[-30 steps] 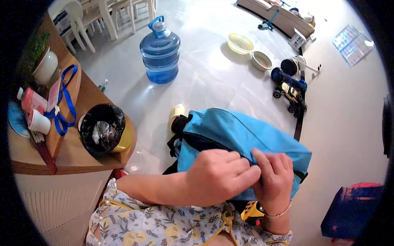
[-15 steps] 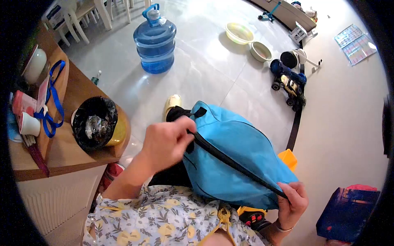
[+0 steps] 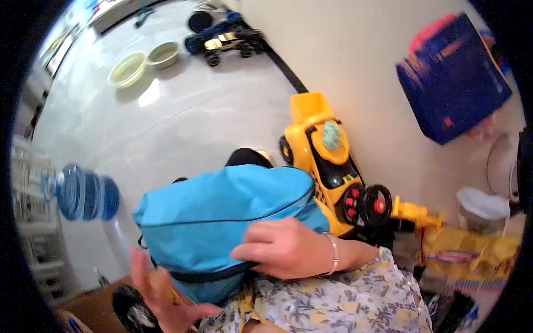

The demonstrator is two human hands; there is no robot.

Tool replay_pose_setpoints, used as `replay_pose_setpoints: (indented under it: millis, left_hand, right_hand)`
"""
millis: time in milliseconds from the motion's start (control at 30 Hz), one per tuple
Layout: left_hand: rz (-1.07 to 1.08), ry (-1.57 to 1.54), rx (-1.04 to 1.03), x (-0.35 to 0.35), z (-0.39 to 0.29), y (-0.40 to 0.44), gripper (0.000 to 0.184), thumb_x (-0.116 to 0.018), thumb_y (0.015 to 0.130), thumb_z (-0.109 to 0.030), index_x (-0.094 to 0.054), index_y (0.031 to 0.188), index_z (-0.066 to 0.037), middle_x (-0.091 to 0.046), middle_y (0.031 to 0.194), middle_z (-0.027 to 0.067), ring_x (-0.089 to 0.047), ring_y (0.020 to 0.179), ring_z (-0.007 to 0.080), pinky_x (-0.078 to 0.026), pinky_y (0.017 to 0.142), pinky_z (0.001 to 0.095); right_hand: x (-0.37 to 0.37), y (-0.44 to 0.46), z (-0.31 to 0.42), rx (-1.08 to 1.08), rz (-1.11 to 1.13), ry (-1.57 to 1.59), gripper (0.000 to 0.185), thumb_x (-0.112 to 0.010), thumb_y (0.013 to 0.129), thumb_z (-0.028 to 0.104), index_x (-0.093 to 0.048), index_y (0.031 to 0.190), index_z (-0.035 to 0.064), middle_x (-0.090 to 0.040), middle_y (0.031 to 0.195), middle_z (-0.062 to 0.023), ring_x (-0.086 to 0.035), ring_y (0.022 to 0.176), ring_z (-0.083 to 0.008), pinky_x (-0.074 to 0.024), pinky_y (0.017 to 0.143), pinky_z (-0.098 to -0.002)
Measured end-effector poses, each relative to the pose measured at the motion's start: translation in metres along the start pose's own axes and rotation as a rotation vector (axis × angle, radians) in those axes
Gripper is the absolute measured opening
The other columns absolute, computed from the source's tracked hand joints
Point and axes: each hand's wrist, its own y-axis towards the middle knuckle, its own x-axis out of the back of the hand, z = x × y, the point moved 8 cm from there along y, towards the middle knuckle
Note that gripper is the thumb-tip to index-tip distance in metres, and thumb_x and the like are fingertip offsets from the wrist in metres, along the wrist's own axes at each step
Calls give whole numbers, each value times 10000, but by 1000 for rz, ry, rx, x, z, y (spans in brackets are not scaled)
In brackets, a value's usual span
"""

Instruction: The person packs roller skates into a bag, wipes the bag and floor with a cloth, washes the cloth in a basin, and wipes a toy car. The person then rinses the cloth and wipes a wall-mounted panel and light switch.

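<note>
A light blue fabric bag (image 3: 222, 200) with black piping lies across my lap. My right hand (image 3: 286, 250), with a bracelet at the wrist, rests against its near side. Those fingers are curled and closed at the bag's edge, beside a black zipper strip (image 3: 214, 273); the fingertips are partly hidden. Off the bag's lower left side, my left hand (image 3: 164, 294) is raised and slightly blurred. Its fingers are spread apart and hold nothing.
Beyond the bag stands a yellow ride-on toy (image 3: 322, 161) with a black steering wheel (image 3: 375, 205). A water jug (image 3: 86, 193) is at left, two basins (image 3: 127, 70) are farther off, and toy trucks (image 3: 227, 44) line the wall. A dark blue bag (image 3: 452, 83) is at upper right.
The view has swung to the right, bringing the yellow toy into sight. My left hand has let go of the black strip and opened. The bag now lies turned, with my right hand over its near side.
</note>
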Motion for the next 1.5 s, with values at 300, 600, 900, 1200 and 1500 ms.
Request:
replay_pose_setpoints:
  millis: [300, 600, 900, 1200, 1500]
  left_hand:
    - [602, 239, -195, -108, -35, 46, 374, -660, 806, -342, -585, 1018, -43, -568, 1071, 193, -522, 1084, 323, -373, 939, 516]
    - [-332, 85, 400, -9, 29, 141, 430, -603, 891, -235, -510, 1215, 33, -545, 1164, 126, -495, 1086, 215, -353, 967, 331]
    - [-538, -230, 763, 46, 78, 93, 570, -527, 896, -396, -484, 1270, 31, -556, 1192, 151, -536, 1055, 229, -405, 931, 344]
    - [-512, -1263, 834, 2, 90, 59, 527, -402, 944, -384, -469, 1309, -10, -545, 1262, 165, -552, 1110, 297, -405, 996, 431]
    - [-433, -1343, 859, 15, 127, 43, 527, -372, 955, -406, -511, 1257, 3, -575, 1204, 168, -577, 1076, 260, -444, 955, 404]
  right_hand:
    - [154, -90, -190, -423, -612, 251, 245, -609, 856, 168, -627, 1052, 23, -571, 1108, -79, -557, 994, -202, -436, 889, -310]
    - [183, -267, -501, -1215, -530, -896, 422, -520, 865, 196, -525, 1286, 211, -421, 1392, -132, -496, 1149, -359, -414, 971, -443]
    - [181, -129, -355, -476, -1127, 411, 321, -550, 864, 142, -571, 1162, 22, -621, 1062, -136, -593, 955, -211, -468, 847, -305]
    - [29, 97, -33, 304, -532, 355, 200, -608, 793, 120, -592, 992, 110, -557, 1219, -148, -503, 1155, -332, -367, 1007, -408]
    - [-46, 31, 65, 484, -323, 149, 202, -609, 772, 84, -666, 953, 154, -631, 1161, -2, -563, 1058, -186, -383, 910, -365]
